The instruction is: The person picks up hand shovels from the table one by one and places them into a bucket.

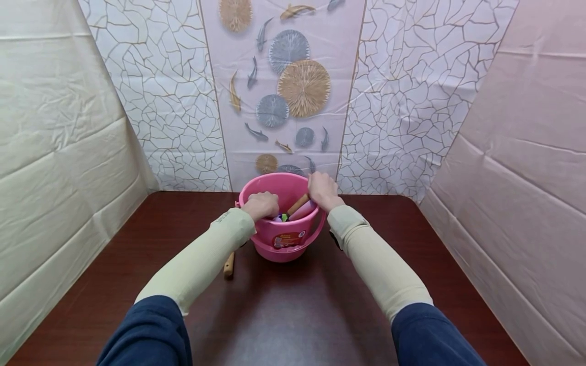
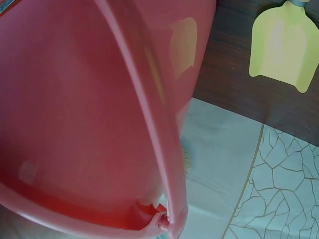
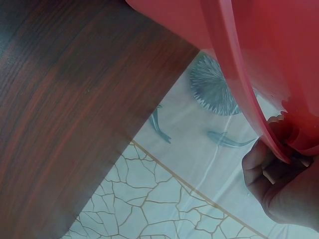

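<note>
A pink bucket (image 1: 279, 252) stands upright on the table, its handle (image 1: 316, 235) hanging down across the front. My right hand (image 1: 324, 190) grips the bucket's right rim, and in the right wrist view its fingers (image 3: 254, 164) curl round the edge near the handle joint. Over the left rim reaches my left hand (image 1: 262, 205), bent down into the bucket. Its fingertips are hidden, and I cannot tell whether they hold anything. Inside the bucket lie a wooden handle (image 1: 298, 204), a lilac piece (image 1: 303, 210) and a small green-and-black piece (image 1: 283, 217).
Left of the bucket, a wooden tool handle (image 1: 229, 265) lies on the dark red-brown table (image 1: 284, 315). The left wrist view shows a yellow-green shovel blade (image 2: 281, 47) on the tabletop. A patterned cloth (image 1: 398, 101) hangs behind, with plain cloth on both sides.
</note>
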A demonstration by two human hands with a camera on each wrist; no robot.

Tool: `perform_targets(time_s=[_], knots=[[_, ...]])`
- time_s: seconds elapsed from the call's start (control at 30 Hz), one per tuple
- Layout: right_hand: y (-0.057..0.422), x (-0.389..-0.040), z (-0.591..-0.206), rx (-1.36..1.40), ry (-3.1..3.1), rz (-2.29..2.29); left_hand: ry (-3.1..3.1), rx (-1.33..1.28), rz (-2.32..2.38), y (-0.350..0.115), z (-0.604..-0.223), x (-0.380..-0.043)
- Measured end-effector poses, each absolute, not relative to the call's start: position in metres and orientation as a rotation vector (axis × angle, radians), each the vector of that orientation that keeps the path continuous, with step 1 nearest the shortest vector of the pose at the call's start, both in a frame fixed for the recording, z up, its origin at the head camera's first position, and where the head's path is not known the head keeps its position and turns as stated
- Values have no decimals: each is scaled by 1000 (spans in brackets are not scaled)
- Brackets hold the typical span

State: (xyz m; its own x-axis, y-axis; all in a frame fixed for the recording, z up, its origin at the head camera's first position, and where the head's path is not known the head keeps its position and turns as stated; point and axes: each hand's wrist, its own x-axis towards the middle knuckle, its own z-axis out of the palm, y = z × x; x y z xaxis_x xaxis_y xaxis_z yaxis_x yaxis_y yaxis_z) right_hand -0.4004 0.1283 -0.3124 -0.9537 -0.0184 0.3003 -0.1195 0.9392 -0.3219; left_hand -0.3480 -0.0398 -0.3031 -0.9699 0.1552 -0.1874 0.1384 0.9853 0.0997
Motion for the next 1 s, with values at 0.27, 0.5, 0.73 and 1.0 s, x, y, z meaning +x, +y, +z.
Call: perform_targets(time_s=[0.27,0.5,0.73,1.0], knots=[[128,-402,-314,67,-2827,491,2947,253,195,-45,-294,-345],[129,-403,-313,80,-2823,483,3223,379,320,-64,-284,-356],[128,-404,-313,97,-2813,478,3412,217,599,-103,-282,-359],[126,-402,-312,96,-2816,472,3307,-100,737,-148,-313,-359]])
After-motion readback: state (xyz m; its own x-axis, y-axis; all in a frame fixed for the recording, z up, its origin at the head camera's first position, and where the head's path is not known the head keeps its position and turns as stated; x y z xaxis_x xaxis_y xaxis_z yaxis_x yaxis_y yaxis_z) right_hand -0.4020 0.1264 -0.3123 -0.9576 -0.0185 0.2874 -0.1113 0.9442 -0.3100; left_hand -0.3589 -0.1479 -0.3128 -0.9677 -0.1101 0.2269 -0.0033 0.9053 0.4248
